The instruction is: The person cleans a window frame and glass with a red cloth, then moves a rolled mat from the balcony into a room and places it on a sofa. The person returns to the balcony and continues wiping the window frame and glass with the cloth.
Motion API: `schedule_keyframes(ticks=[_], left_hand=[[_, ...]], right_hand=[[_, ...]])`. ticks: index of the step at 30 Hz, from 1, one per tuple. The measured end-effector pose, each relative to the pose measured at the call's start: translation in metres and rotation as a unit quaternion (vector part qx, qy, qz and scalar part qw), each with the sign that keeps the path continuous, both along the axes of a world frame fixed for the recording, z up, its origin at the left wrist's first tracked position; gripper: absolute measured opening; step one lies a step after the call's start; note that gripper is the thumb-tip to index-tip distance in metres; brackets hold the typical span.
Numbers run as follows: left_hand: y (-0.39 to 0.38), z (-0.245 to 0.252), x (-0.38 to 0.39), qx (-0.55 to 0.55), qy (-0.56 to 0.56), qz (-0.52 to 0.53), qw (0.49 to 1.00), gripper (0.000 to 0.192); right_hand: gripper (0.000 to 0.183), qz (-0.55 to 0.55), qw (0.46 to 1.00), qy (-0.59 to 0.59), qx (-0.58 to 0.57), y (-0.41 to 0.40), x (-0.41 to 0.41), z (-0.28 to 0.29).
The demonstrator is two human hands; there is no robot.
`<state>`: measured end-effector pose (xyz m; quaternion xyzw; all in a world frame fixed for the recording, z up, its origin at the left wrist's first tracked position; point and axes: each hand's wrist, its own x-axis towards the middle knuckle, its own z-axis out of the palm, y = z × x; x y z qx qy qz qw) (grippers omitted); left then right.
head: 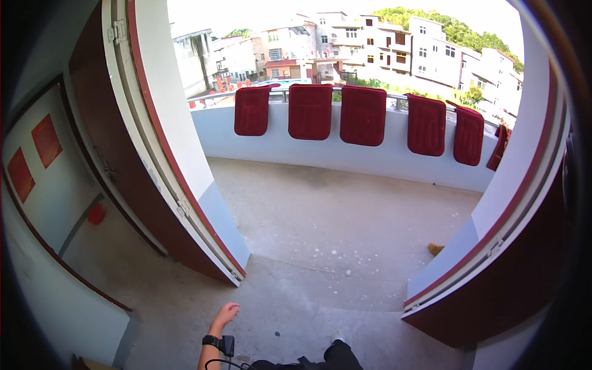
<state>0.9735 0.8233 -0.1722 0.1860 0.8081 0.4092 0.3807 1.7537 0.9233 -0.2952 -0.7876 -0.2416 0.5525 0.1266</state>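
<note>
My left hand (226, 313) hangs in the air over the concrete floor (296, 286), fingers loosely curved and holding nothing. A black strap with a small device (225, 345) and a cable sits around that wrist. My right hand is out of view. Before me lies an open double doorway onto a balcony. Several dark red cloth covers or pads hang over the metal rail of the balcony wall (277, 150), among them one near the middle (363, 115) and one farther left (310, 112). My foot in a light shoe (338, 335) is on the floor.
Dark red door leaves stand swung open at the left (125, 162) and the right (499, 286). A brown object (435, 249) lies by the right door jamb. Through another doorway at the far left, a red object (96, 214) stands near a wall. Buildings rise beyond the rail.
</note>
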Motion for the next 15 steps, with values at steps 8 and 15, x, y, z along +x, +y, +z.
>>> schedule_keyframes(ticks=[8, 15], left_hand=[[0.042, 0.037, -0.125, 0.012, 0.093, 0.301, 0.949, 0.021], [0.134, 0.061, -0.311, 0.159, 0.234, 0.610, 0.740, 0.048]], right_hand=[[0.025, 0.442, 0.860, 0.009, 0.255, 0.500, -0.447, 0.051], [0.026, 0.478, 0.763, 0.066, 0.430, 0.700, -0.767, 0.080]])
